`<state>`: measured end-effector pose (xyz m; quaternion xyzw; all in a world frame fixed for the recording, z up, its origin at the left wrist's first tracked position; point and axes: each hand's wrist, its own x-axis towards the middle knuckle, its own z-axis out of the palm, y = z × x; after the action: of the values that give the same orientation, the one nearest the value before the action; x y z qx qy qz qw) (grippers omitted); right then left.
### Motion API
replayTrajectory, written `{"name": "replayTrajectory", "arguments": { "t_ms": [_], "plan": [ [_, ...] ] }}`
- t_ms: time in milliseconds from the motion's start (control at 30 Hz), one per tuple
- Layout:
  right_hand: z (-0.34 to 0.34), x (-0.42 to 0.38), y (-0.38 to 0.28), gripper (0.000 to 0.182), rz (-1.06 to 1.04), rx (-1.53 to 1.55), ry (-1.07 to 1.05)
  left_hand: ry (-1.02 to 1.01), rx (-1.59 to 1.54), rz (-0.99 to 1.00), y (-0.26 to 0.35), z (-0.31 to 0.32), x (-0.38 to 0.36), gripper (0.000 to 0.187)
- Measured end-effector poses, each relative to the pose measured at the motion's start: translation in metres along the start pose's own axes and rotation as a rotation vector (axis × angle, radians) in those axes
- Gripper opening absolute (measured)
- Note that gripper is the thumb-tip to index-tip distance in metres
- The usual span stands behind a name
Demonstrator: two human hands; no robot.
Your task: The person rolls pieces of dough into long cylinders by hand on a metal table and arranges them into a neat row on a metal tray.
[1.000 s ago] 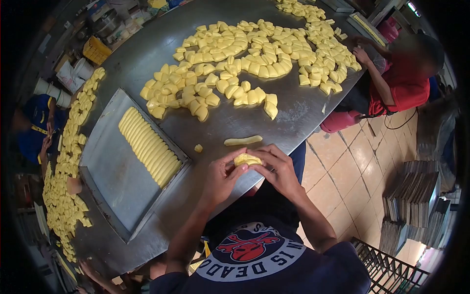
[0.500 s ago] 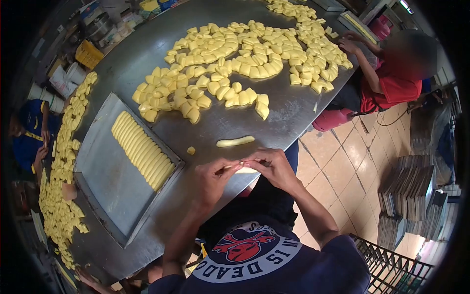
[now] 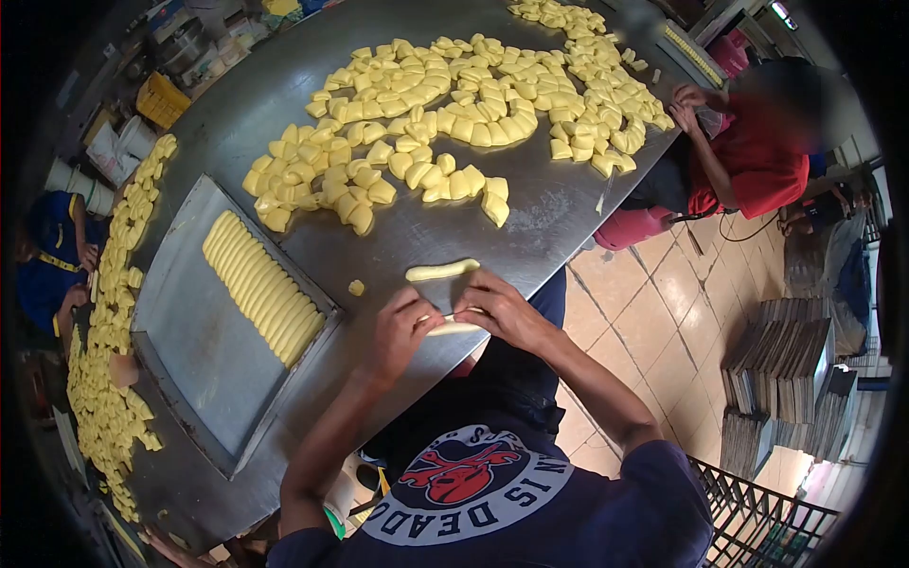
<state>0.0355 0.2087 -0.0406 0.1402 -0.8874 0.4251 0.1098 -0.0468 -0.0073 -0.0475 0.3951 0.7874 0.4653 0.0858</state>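
Observation:
My left hand [image 3: 402, 327] and my right hand [image 3: 499, 308] meet over a yellow dough piece [image 3: 453, 328] at the near edge of the steel table [image 3: 540, 222]. Both hands pinch it between fingers and thumbs, and it looks stretched into a short roll. A finished dough roll [image 3: 441, 270] lies just beyond my fingers. A small dough crumb [image 3: 356, 287] sits to the left of it. Left of my hands a metal tray [image 3: 180, 331] holds a tight row of shaped rolls [image 3: 263, 286].
Several cut dough chunks [image 3: 445, 104] cover the far half of the table, and more dough pieces [image 3: 114, 312] line its left edge. A person in red [image 3: 757, 151] works at the right side, a person in blue [image 3: 52, 256] at the left. Stacked trays [image 3: 781, 379] stand on the tiled floor.
The rounded dough piece between my hands has been flattened and drawn out into a longer roll. My hands stay together at the table's near edge.

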Motion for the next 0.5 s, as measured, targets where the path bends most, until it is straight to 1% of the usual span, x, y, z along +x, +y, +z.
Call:
{"name": "replayTrajectory", "arguments": {
  "t_ms": [33, 100, 133, 167, 233, 267, 300, 367, 400, 433, 500],
  "plan": [
    [-0.001, -0.004, -0.001, 0.018, 0.011, -0.003, 0.002, -0.008, -0.008, 0.001, 0.002, -0.002, -0.002, 0.012],
    [-0.007, -0.004, 0.001, 0.018, 0.203, 0.204, -0.054, -0.035, -0.156, -0.170, 0.006, -0.011, 0.006, 0.012],
    [-0.008, -0.007, 0.006, 0.018, 0.093, 0.107, -0.069, -0.082, -0.180, -0.211, 0.006, -0.014, 0.008, 0.013],
    [-0.008, -0.006, 0.009, 0.018, 0.101, 0.087, -0.051, -0.095, -0.187, -0.188, 0.006, -0.015, 0.010, 0.013],
    [-0.005, -0.001, 0.004, 0.020, 0.042, -0.044, -0.011, -0.104, -0.140, -0.215, 0.004, -0.014, 0.013, 0.013],
    [-0.009, 0.001, -0.004, 0.025, 0.148, -0.065, -0.111, -0.131, 0.053, -0.088, 0.005, -0.014, 0.017, 0.026],
    [-0.004, 0.000, -0.006, 0.031, 0.179, -0.142, -0.101, -0.146, 0.039, -0.067, 0.008, -0.013, 0.019, 0.026],
    [-0.002, 0.000, -0.004, 0.037, 0.076, -0.370, 0.079, -0.121, 0.320, -0.117, 0.013, -0.010, 0.019, 0.039],
    [-0.006, -0.002, -0.002, 0.037, 0.096, -0.384, 0.087, -0.104, 0.335, -0.140, 0.012, -0.011, 0.019, 0.046],
    [-0.010, -0.003, 0.000, 0.038, 0.123, -0.430, 0.106, -0.116, 0.327, -0.125, 0.010, -0.012, 0.019, 0.046],
    [-0.012, -0.007, 0.006, 0.040, 0.151, -0.490, 0.148, -0.038, 0.289, -0.077, 0.006, -0.017, 0.021, 0.044]
  ]
}}
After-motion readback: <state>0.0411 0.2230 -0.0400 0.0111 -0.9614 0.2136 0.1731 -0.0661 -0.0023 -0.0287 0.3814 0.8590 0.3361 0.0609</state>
